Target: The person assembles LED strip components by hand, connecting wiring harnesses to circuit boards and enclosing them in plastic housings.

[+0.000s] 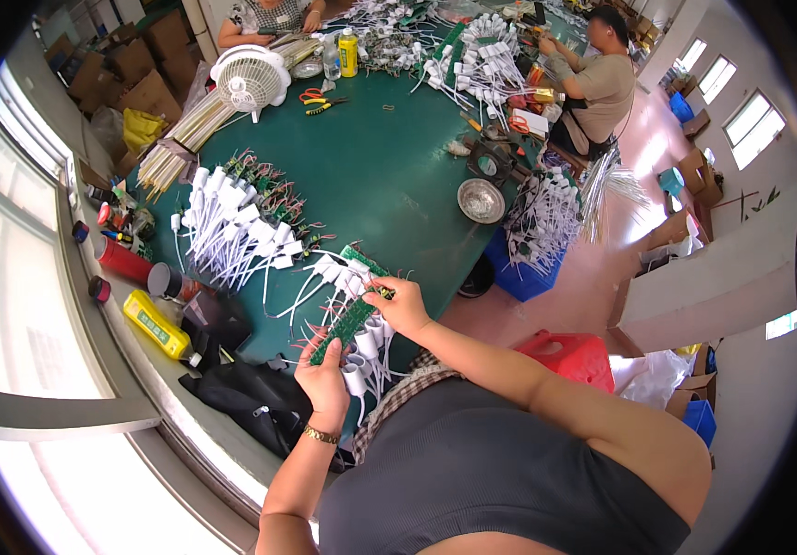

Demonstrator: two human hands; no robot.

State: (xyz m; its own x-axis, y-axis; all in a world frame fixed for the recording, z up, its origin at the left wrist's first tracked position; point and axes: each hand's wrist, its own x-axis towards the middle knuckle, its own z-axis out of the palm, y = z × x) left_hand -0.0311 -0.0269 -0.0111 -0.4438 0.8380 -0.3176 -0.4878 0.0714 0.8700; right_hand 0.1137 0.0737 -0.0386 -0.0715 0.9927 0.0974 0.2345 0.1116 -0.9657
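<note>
- Left grip was closed on the near end of a green circuit strip, over the table.
- Right grip was narrow at the strip's far end; could not tell what it pinched.
- White cylinders lay close beneath; their leads could snag if the strip were dragged.
- Farther, a wired heap; knocking it could tangle leads.
</note>
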